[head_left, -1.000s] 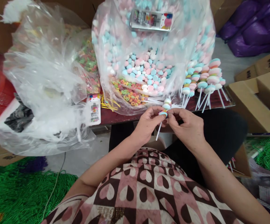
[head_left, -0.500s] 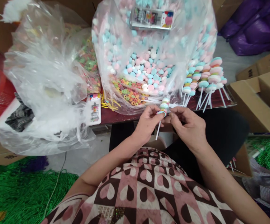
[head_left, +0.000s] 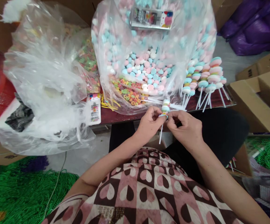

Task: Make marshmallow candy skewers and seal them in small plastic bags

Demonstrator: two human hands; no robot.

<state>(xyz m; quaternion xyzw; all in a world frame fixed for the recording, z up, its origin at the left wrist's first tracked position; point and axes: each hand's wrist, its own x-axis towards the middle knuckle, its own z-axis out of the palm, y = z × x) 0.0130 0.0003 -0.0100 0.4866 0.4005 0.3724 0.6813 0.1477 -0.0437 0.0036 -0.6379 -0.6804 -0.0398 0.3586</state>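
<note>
No wording can be read: the dark print is blurred on the white, dotted rectangular pack [head_left: 94,110] left of the left hand [head_left: 150,124], the silver-edged rectangular pack [head_left: 151,19] beyond both hands, and the brown cardboard carton [head_left: 259,67] right of the right hand [head_left: 187,127].

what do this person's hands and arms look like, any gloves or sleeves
The left hand and right hand are bare, no gloves, rings or watch visible. Both forearms are uncovered; the heart-checked top is pink, cream and dark brown.
</note>
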